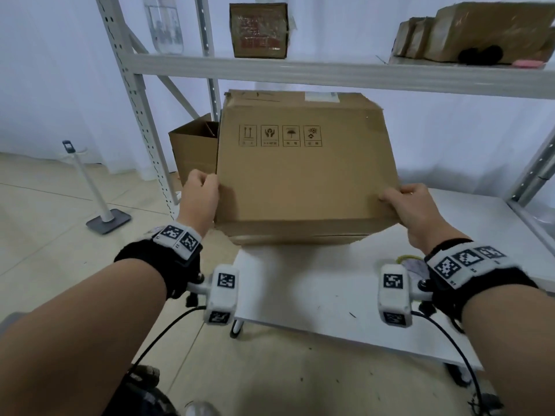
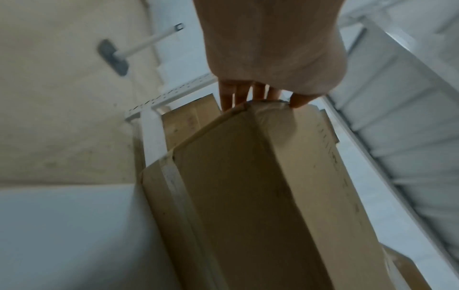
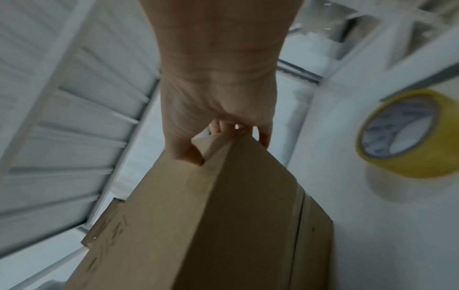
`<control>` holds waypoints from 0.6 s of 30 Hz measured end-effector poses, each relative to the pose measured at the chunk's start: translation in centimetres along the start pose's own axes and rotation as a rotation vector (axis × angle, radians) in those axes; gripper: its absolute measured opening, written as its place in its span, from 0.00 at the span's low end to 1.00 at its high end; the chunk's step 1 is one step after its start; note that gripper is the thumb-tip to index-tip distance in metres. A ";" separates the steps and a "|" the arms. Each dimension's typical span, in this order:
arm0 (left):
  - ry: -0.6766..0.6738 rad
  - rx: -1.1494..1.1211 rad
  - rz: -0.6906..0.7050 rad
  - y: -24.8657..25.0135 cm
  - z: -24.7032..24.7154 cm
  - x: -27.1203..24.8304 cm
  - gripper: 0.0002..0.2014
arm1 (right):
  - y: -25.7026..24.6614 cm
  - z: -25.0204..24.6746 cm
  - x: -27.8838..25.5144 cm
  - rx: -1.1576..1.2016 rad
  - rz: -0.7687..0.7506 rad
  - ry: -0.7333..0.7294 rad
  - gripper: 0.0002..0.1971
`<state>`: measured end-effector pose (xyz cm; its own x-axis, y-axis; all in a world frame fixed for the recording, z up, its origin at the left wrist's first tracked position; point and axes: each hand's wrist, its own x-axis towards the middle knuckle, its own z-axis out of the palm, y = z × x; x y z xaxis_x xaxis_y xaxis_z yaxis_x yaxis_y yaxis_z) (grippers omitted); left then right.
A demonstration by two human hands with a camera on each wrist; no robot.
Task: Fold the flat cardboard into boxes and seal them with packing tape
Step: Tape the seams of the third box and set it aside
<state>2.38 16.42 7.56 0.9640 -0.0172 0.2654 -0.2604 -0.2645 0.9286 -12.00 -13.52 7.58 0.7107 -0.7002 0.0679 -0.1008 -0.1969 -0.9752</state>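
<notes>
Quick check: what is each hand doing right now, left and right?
Left hand: grips the left edge of the cardboard box, fingers curled round it.
Right hand: grips the box's right edge, thumb on the front.

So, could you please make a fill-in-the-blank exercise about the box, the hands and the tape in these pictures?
1. The cardboard box is gripped by ____ hands, the left hand and the right hand.
2. The handling symbols printed in a row on the box number ____.
3. The tape roll on the white table is ____ in colour.

Missing words: two; four; yellow
</notes>
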 end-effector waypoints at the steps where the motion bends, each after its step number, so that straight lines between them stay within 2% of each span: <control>1: -0.012 0.023 -0.016 -0.2 -0.1 0.0 0.11 | -0.2 -0.1 0.0 -0.025 0.022 0.007 0.15; 2: -0.029 0.052 -0.016 -0.2 -0.2 0.0 0.16 | -0.4 -0.1 -0.1 -0.047 0.045 0.022 0.20; 4: -0.052 0.114 0.032 0.1 -0.2 0.1 0.26 | -0.9 0.6 -0.3 -0.113 0.055 0.054 0.25; 7: -0.044 0.040 0.119 0.7 0.0 0.4 0.30 | -1.6 1.6 -1.1 -0.302 0.006 0.159 0.37; 9: -0.033 0.007 0.159 1.2 0.2 0.6 0.32 | -2.0 2.1 -1.5 -0.450 -0.070 0.226 0.40; 12: -0.005 -0.038 0.167 2.3 0.0 1.0 0.33 | -2.7 2.4 -2.1 -0.498 -0.171 0.269 0.42; 16: -0.049 -0.009 0.119 3.1 -0.5 0.9 0.41 | -3.3 2.4 -2.2 -0.491 -0.149 0.126 0.44; 18: 0.004 -0.085 0.078 2.9 -0.9 0.4 0.38 | -3.3 2.0 -2.7 -0.546 -0.116 0.062 0.48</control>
<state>1.98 16.49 10.64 0.9406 -0.0302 0.3382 -0.3380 -0.1794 0.9239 -12.16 -9.61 10.17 0.6982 -0.6883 0.1969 -0.3817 -0.5906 -0.7110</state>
